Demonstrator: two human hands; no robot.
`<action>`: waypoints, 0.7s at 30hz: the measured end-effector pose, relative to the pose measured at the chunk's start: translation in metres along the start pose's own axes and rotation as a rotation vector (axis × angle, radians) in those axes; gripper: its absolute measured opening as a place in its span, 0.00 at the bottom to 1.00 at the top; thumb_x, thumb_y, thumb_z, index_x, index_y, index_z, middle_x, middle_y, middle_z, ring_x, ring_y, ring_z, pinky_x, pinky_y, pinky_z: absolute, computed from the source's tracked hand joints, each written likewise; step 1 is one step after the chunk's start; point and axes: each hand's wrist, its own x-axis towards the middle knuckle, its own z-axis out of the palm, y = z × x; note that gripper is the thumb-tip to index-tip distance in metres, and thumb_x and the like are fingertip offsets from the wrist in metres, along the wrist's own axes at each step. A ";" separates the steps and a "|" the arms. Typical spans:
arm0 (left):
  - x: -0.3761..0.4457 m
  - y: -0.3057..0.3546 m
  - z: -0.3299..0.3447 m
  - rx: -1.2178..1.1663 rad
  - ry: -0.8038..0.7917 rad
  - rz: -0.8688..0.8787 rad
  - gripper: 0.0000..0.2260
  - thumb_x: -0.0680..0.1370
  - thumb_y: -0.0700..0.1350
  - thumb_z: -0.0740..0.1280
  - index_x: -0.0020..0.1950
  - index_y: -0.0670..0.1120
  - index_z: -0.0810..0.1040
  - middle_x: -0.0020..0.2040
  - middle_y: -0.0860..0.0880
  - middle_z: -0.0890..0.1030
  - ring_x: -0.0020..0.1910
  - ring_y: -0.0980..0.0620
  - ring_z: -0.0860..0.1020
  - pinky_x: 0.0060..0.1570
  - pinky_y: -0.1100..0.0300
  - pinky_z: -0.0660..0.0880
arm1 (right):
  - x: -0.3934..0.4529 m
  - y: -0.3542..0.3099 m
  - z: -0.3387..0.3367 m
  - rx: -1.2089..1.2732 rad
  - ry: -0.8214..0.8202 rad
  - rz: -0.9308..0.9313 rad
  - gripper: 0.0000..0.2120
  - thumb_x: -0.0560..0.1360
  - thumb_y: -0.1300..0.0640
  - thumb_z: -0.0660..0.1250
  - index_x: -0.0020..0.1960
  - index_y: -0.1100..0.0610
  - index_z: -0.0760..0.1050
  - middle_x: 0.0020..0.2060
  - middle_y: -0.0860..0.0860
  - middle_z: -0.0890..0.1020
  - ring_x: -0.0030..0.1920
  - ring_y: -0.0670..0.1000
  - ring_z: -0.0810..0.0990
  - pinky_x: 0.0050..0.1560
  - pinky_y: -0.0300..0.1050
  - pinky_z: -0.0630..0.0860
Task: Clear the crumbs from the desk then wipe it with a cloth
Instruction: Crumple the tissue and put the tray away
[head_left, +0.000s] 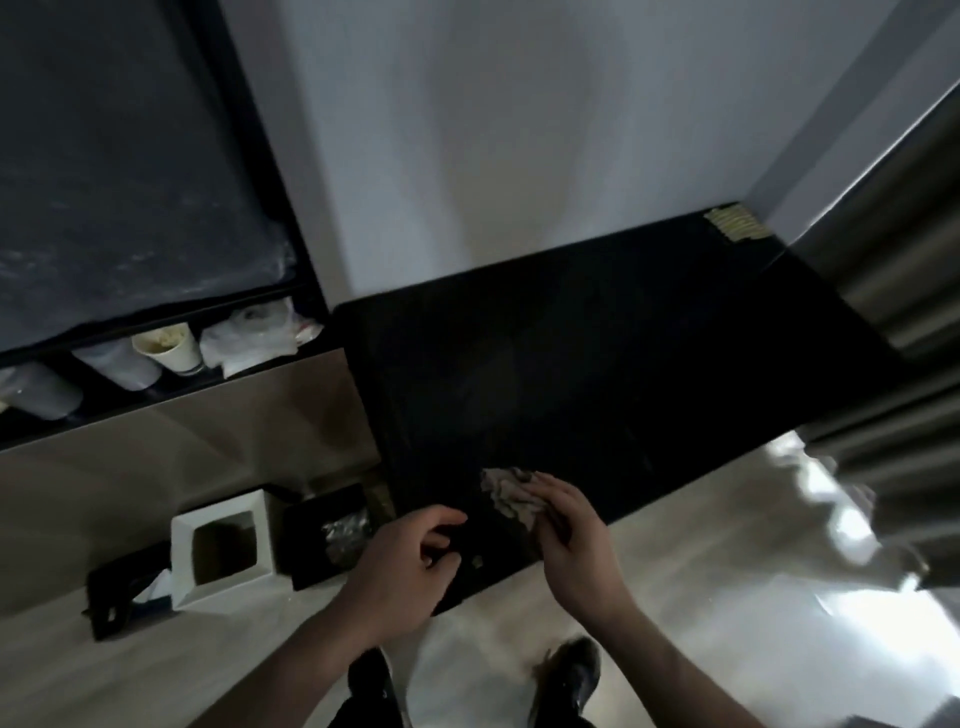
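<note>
A black desk (597, 364) fills the middle of the head view. My right hand (576, 540) lies over a crumpled pale cloth (506, 491) near the desk's front edge, fingers on it. My left hand (410, 561) hovers cupped at the desk's front left corner, fingers curled and apart, nothing seen in it. A small pale crumb (477, 560) lies on the desk between the two hands. A yellowish scrap (735, 223) sits at the desk's far right corner.
A white square bin (223, 551) and a black bin (332, 535) with crumpled foil stand on the floor left of the desk. A low shelf at the left holds a paper cup (169, 345) and plastic bags. A grey curtain (893, 291) hangs at right.
</note>
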 end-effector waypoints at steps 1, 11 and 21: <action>0.000 0.019 0.010 0.028 0.019 0.049 0.20 0.79 0.47 0.69 0.67 0.64 0.72 0.58 0.64 0.77 0.59 0.65 0.76 0.56 0.67 0.77 | -0.002 0.001 -0.021 0.027 0.013 -0.002 0.23 0.80 0.67 0.67 0.61 0.38 0.80 0.63 0.32 0.76 0.66 0.35 0.76 0.68 0.38 0.75; 0.027 0.182 0.148 0.285 0.168 0.389 0.22 0.75 0.51 0.72 0.67 0.63 0.73 0.60 0.68 0.72 0.65 0.68 0.67 0.66 0.68 0.68 | -0.010 0.051 -0.219 0.188 -0.185 0.025 0.16 0.81 0.62 0.70 0.63 0.45 0.77 0.51 0.37 0.85 0.52 0.43 0.86 0.47 0.39 0.83; 0.074 0.250 0.220 0.128 0.152 0.319 0.09 0.77 0.45 0.71 0.54 0.58 0.81 0.51 0.63 0.79 0.52 0.64 0.80 0.52 0.60 0.80 | 0.029 0.078 -0.323 0.153 -0.381 -0.009 0.07 0.81 0.62 0.70 0.57 0.56 0.74 0.44 0.46 0.86 0.42 0.45 0.85 0.41 0.37 0.79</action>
